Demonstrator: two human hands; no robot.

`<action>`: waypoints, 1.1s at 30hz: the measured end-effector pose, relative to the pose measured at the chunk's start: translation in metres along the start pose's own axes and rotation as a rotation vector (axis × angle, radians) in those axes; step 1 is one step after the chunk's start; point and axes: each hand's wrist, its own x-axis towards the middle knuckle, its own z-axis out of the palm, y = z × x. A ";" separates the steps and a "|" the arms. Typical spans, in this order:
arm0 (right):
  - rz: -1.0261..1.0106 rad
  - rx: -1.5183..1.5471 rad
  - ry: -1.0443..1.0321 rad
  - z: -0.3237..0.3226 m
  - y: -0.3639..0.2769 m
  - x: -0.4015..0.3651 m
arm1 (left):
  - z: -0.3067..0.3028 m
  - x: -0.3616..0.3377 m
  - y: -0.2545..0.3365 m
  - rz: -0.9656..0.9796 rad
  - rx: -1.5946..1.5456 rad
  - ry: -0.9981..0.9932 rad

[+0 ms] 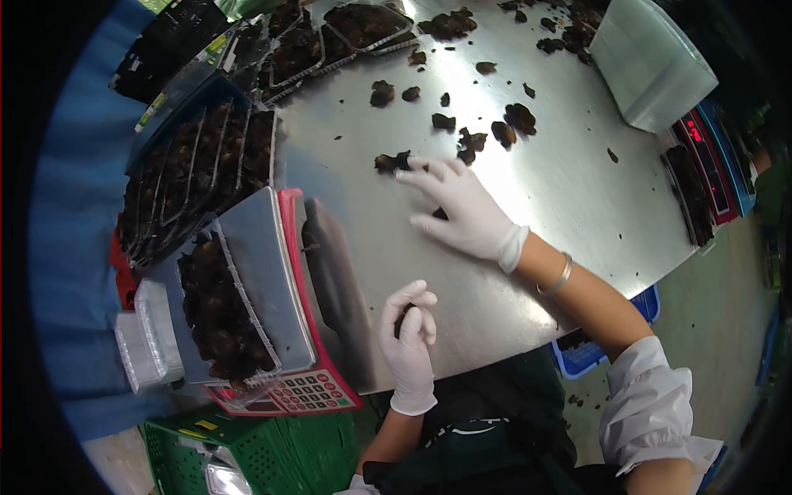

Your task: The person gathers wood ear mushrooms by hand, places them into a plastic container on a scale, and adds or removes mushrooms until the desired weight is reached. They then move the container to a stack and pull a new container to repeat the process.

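My gloved left hand (407,346) is curled near the front edge of the steel table (462,297), closed around a small dark piece of wood ear mushroom (403,320). Further in, my gloved right hand (474,214) stretches over the tabletop with its fingers apart. Its fingertips are at a dark mushroom clump (392,162), and another bit of mushroom (440,213) shows beside the thumb. On my left, a clear tray of mushrooms (219,305) rests on a red-edged scale (301,289) with a keypad.
Filled trays (206,165) are stacked at the back left, with more trays (330,41) behind. Loose mushrooms (520,118) lie scattered across the table. A translucent bin (652,66) and a second scale (709,157) stand at right. Below are a green crate (280,454) and a blue basket (582,359).
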 end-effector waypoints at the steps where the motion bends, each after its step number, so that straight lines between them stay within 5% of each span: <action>1: -0.010 0.004 0.002 0.001 0.006 0.019 | 0.000 0.001 -0.002 0.050 0.123 0.037; 5: 0.123 -0.054 -0.028 0.012 0.019 0.072 | 0.000 0.003 -0.003 0.085 0.220 0.003; 7: 0.201 -0.248 -0.385 0.019 0.023 0.081 | -0.003 0.003 0.000 0.077 0.205 0.011; 13: 0.118 0.242 -0.480 -0.022 -0.025 0.012 | -0.032 0.006 -0.004 0.227 0.191 0.162; 17: 0.266 0.460 -0.337 -0.045 -0.047 -0.027 | -0.037 0.009 -0.003 0.196 0.135 0.146; 21: 0.511 0.901 -0.166 -0.044 -0.064 -0.051 | -0.033 0.010 0.012 -0.041 -0.095 0.021; 25: 0.544 1.115 -0.109 -0.035 -0.075 -0.059 | -0.026 0.008 0.017 -0.223 -0.223 -0.135; 33: 0.430 0.993 -0.166 -0.039 -0.074 -0.063 | -0.027 0.005 0.012 -0.337 -0.365 -0.225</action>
